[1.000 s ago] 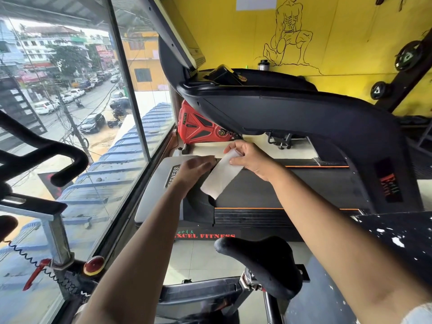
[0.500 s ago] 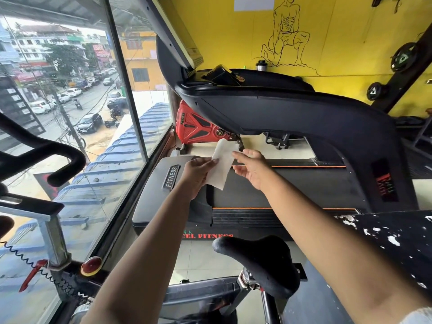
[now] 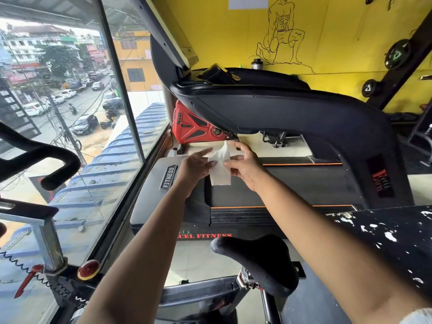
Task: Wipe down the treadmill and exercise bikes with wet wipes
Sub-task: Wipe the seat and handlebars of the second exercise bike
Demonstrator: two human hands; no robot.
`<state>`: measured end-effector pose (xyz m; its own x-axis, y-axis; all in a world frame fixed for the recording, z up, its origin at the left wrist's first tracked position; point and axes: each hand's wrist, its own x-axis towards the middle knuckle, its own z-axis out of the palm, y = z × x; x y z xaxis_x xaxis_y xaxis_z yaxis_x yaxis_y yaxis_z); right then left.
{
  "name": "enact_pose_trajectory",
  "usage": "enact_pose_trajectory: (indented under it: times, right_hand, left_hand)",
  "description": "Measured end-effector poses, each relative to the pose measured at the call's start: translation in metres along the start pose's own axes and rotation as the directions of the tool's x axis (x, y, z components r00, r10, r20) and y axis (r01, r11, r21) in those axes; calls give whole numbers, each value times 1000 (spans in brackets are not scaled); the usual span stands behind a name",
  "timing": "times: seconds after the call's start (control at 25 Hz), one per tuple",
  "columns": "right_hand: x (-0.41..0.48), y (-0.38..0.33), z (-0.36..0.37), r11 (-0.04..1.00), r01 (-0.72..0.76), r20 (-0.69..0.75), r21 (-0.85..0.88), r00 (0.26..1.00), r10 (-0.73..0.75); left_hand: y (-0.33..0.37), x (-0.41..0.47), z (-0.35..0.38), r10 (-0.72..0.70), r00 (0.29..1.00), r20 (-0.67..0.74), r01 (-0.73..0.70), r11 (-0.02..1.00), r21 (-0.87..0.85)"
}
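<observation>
A white wet wipe [image 3: 220, 168] hangs in the air between my hands, above the black treadmill belt [image 3: 292, 185]. My left hand [image 3: 195, 168] pinches its left edge and my right hand [image 3: 244, 163] pinches its right edge. The wipe's top is crumpled and its lower part hangs flat. The treadmill's dark console and handrail [image 3: 292, 113] arch over the belt. Close below me is an exercise bike with a black saddle [image 3: 259, 260] and a black handlebar [image 3: 39, 157] at the left.
A glass window wall [image 3: 70, 113] runs along the left. A red box-like device [image 3: 194, 127] sits on the floor ahead of the treadmill. A black surface with chipped paint [image 3: 397, 237] lies at the right. A yellow wall [image 3: 327, 31] with weight plates closes the back.
The wipe went from my right hand's hold to a two-handed hold. It has been raised and spread out between both hands, a little farther forward.
</observation>
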<state>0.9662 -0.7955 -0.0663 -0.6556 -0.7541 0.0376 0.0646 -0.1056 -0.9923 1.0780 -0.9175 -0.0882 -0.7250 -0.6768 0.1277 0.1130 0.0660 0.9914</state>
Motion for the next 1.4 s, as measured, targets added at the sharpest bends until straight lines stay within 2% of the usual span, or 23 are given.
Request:
enact_pose_trajectory:
  times: [0.12, 0.32, 0.48, 0.56, 0.6, 0.68, 0.76, 0.88, 0.96, 1.08, 1.2, 1.32, 1.4]
  right_hand:
    - [-2, 0, -1, 983, 96, 34, -155, 995, -92]
    - [-1, 6, -7, 914, 118, 16, -388, 992, -121]
    - [2, 18, -19, 701, 222, 113, -678, 974, -199]
    - [0, 27, -29, 676, 250, 165, -693, 968, -189]
    - [-2, 33, -35, 684, 229, 175, -692, 973, -149]
    - [-5, 44, -49, 663, 160, 171, -731, 984, -50]
    - [-6, 57, -63, 606, 111, 138, -787, 990, -2]
    - [-5, 80, -82, 557, 71, 112, -828, 993, 40]
    - [-5, 94, -89, 483, 67, 122, -873, 989, 83]
    - [-7, 113, -94, 379, 68, 132, -923, 981, 145]
    - [-12, 138, -96, 391, 91, 188, -916, 957, 219]
    - [-24, 155, -91, 355, 113, 232, -928, 920, 314]
    - [-30, 162, -88, 355, 106, 244, -929, 896, 372]
  left_hand:
    - [-5, 5, -5, 101, 995, -3, -98, 969, 226]
    - [-7, 7, -3, 240, 970, 27, -216, 814, 540]
    - [-16, 2, 1, 233, 967, 99, -249, 804, 540]
    - [-25, -4, 6, 267, 947, 177, -319, 733, 601]
    - [-32, -7, 11, 263, 945, 194, -326, 732, 598]
    - [-44, -18, 21, 185, 965, 184, -257, 793, 552]
    - [-59, -28, 30, 141, 972, 190, -226, 788, 573]
    - [-82, -40, 40, 123, 957, 264, -276, 673, 687]
    - [-92, -49, 46, 40, 942, 333, -275, 660, 699]
    - [-107, -59, 49, -73, 869, 489, -352, 604, 715]
    - [-119, -64, 55, -154, 801, 579, -440, 504, 743]
    - [-126, -67, 58, -283, 752, 595, -476, 392, 787]
    - [-127, -67, 58, -323, 738, 592, -482, 361, 798]
